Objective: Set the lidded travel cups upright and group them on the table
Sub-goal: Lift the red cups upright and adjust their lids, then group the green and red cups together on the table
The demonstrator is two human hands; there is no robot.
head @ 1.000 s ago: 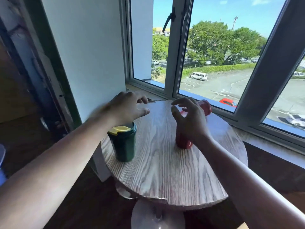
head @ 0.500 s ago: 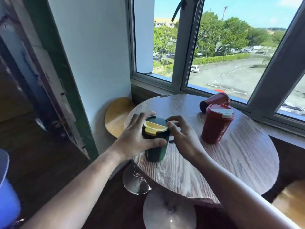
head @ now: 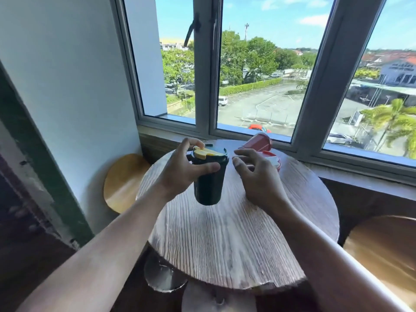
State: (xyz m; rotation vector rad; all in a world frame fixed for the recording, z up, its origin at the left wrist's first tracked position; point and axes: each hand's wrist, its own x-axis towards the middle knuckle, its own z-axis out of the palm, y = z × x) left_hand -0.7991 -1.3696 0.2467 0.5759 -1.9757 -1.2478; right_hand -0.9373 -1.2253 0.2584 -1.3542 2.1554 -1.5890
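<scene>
Round wooden table (head: 236, 239) by a window (head: 258, 86), seen from the head camera. The left hand (head: 180, 170) has its grip closed around the upper body of the dark green cup (head: 208, 181), thumb across the front and fingers curled over the rim beside the yellow lid (head: 206, 152). The cup stands upright and appears lifted just clear of the table, though contact at its base cannot be told for certain. Half a second earlier the same cup stood on the table nearer its left edge, with both hands at the lid; now it sits closer to the table's centre.

The right hand (head: 256, 176) has come off the green cup — its grip is spread open, holding nothing, just to the right of that cup. Behind this hand, partly hidden, stands the upright red cup (head: 273, 162) with a red-and-white lid. A second red cup (head: 257, 141) lies on its side at the table's far edge, just behind the upright one, as it did before.

A wooden stool seat (head: 122, 183) lies left of the table; another (head: 382, 251) lies to its right.
</scene>
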